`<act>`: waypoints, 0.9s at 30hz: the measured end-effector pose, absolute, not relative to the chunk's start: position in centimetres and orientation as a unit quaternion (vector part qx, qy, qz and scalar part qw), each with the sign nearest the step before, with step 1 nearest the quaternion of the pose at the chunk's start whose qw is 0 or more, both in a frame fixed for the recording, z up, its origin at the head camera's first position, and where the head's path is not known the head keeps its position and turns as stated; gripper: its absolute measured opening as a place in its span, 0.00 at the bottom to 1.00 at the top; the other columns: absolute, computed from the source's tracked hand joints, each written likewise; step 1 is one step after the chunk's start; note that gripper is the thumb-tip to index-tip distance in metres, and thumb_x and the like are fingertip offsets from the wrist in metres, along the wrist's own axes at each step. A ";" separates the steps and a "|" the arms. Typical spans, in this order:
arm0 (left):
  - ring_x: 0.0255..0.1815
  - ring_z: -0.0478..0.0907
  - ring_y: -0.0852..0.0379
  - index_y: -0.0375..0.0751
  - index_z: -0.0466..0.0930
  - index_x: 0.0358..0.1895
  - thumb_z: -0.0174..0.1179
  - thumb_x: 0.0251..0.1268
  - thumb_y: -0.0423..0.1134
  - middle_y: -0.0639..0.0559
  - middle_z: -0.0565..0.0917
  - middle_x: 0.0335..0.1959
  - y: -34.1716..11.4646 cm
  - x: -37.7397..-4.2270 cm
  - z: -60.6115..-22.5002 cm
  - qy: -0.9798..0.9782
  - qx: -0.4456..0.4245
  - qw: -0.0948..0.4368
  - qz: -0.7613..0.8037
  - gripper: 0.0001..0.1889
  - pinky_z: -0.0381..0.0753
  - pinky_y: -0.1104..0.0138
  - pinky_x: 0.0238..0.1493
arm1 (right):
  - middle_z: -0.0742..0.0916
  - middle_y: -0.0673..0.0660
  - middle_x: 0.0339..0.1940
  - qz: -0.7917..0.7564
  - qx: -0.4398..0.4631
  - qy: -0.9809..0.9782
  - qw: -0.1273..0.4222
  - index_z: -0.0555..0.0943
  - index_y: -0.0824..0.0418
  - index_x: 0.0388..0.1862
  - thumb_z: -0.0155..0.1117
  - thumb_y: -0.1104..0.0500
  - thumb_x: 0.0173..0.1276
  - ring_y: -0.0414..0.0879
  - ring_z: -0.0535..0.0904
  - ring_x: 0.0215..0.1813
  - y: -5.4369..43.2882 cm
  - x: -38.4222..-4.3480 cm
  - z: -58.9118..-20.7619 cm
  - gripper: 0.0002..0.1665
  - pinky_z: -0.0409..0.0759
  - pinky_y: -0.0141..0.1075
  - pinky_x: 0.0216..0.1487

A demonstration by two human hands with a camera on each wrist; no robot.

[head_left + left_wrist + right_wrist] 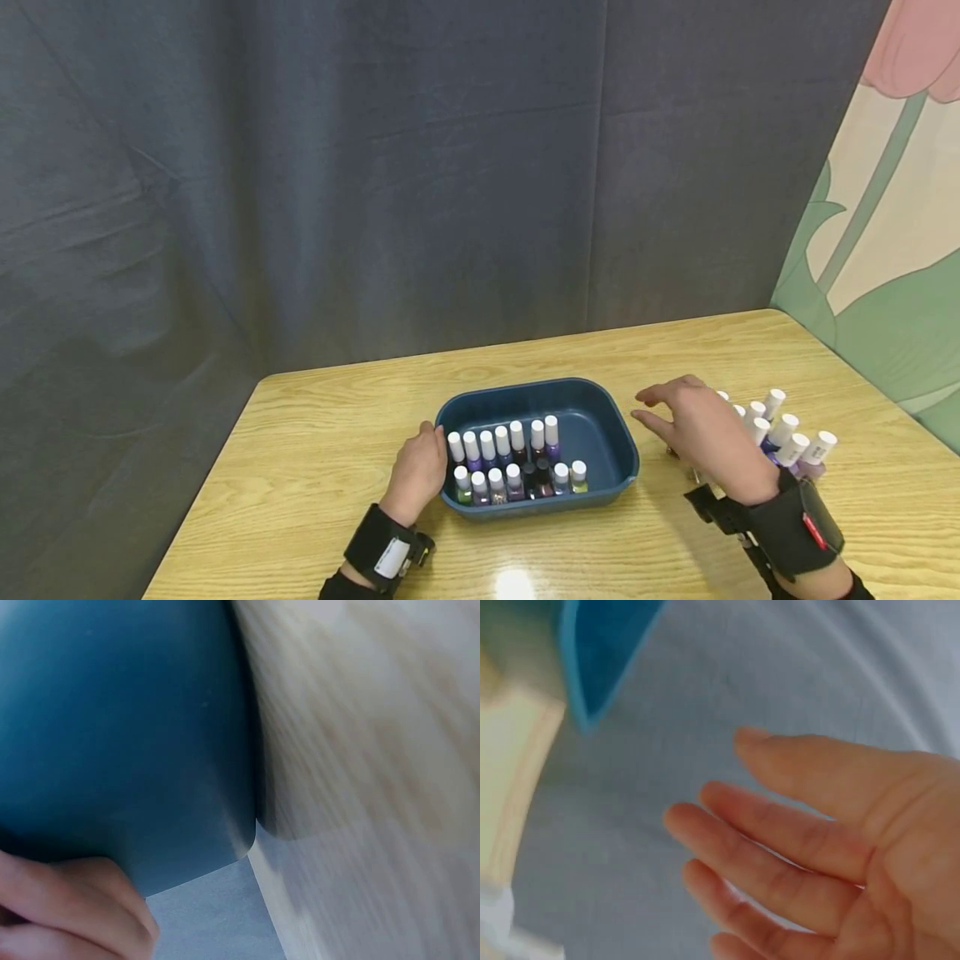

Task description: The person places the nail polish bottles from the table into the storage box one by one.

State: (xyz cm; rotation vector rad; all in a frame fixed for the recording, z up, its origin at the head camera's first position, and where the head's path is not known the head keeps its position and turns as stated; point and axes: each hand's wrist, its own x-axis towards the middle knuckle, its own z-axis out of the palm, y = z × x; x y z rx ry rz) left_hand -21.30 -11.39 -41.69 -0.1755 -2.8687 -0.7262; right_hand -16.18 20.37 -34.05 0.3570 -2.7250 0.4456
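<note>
Glare on tabletop [514,582], soft shadows, blurry wrist views

Left arm [357,576]: slanted forward and inward.
Left hand [418,467]: was angled inward, its fingers [82,900] bent.
Right arm [821,582]: reached forward and leftward.
Right hand [707,433]: hung well apart from the left one, back upward.
Right thumb [802,761]: stood clear of the loosely bent fingers [765,871].

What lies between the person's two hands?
The blue bin, holding two rows of bottles, stands between left hand and right hand in the head view.
</note>
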 end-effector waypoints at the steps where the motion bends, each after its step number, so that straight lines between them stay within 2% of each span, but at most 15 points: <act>1: 0.24 0.79 0.40 0.30 0.69 0.33 0.43 0.70 0.36 0.37 0.77 0.19 -11.4 -21.3 -41.7 -0.964 -0.059 0.089 -0.244 0.12 0.73 0.56 0.20 | 0.87 0.58 0.31 0.152 0.118 -0.965 0.177 0.84 0.65 0.35 0.67 0.59 0.55 0.55 0.79 0.38 20.9 -16.2 -33.9 0.10 0.76 0.46 0.35; 7: 0.23 0.79 0.41 0.30 0.69 0.32 0.43 0.70 0.36 0.38 0.76 0.18 -11.4 -21.3 -41.7 -0.964 -0.061 0.092 -0.243 0.12 0.72 0.57 0.19 | 0.86 0.64 0.32 0.124 0.069 -0.977 0.157 0.83 0.68 0.35 0.65 0.64 0.55 0.62 0.78 0.37 23.6 -16.5 -33.7 0.10 0.75 0.48 0.31; 10: 0.23 0.79 0.41 0.30 0.69 0.31 0.43 0.70 0.36 0.38 0.75 0.17 -11.4 -21.3 -41.7 -0.963 -0.063 0.095 -0.243 0.12 0.72 0.57 0.19 | 0.86 0.65 0.32 0.125 0.058 -0.981 0.138 0.83 0.69 0.36 0.63 0.65 0.55 0.61 0.78 0.35 24.4 -16.7 -34.1 0.10 0.74 0.46 0.27; 17: 0.23 0.79 0.42 0.29 0.70 0.32 0.43 0.70 0.36 0.38 0.76 0.18 -11.5 -21.2 -41.7 -0.964 -0.062 0.089 -0.244 0.12 0.72 0.57 0.19 | 0.85 0.62 0.29 0.134 0.061 -0.986 0.076 0.82 0.69 0.36 0.67 0.66 0.51 0.54 0.81 0.31 24.7 -17.3 -35.1 0.12 0.76 0.44 0.27; 27: 0.24 0.79 0.41 0.30 0.70 0.32 0.43 0.71 0.36 0.37 0.76 0.19 -11.4 -21.3 -41.7 -0.963 -0.062 0.089 -0.245 0.13 0.72 0.57 0.20 | 0.84 0.56 0.25 0.130 0.069 -0.987 0.067 0.82 0.67 0.31 0.67 0.67 0.50 0.46 0.79 0.27 24.6 -17.7 -35.7 0.08 0.74 0.40 0.25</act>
